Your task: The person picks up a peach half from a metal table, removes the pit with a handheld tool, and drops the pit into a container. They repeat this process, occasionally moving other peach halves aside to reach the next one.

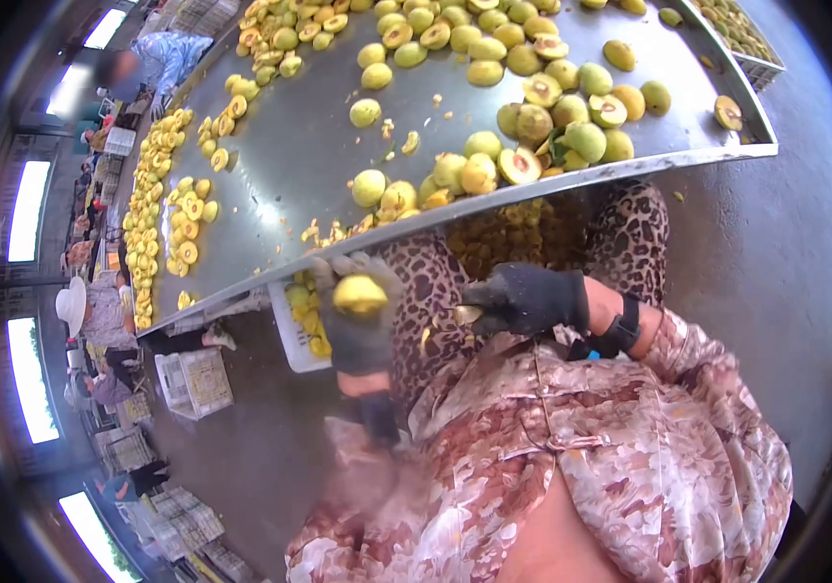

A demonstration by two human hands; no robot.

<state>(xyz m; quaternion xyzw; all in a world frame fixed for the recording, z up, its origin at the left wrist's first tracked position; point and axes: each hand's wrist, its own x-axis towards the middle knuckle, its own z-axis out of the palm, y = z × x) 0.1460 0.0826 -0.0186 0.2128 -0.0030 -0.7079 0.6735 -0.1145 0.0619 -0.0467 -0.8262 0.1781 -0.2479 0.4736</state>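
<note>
My left hand (356,330), in a dark glove with paler fingers, holds a yellow fruit (361,294) just below the near edge of the metal table. Motion blurs this hand, and the far side of its grip is hidden. My right hand (533,297), in a black glove, is closed in front of my lap around a small knife (468,314), of which only a short piece of blade shows. Across the table (299,146) lie whole yellow-green fruits (586,141) that look like peaches or plums, and cut halves (519,165) with brown centres.
Under the table edge, a white crate (296,325) holds yellow pieces. More pieces (503,238) lie between my knees. A white crate (192,382) stands on the floor to the left. Several people work at the far left, one in a white hat (72,304).
</note>
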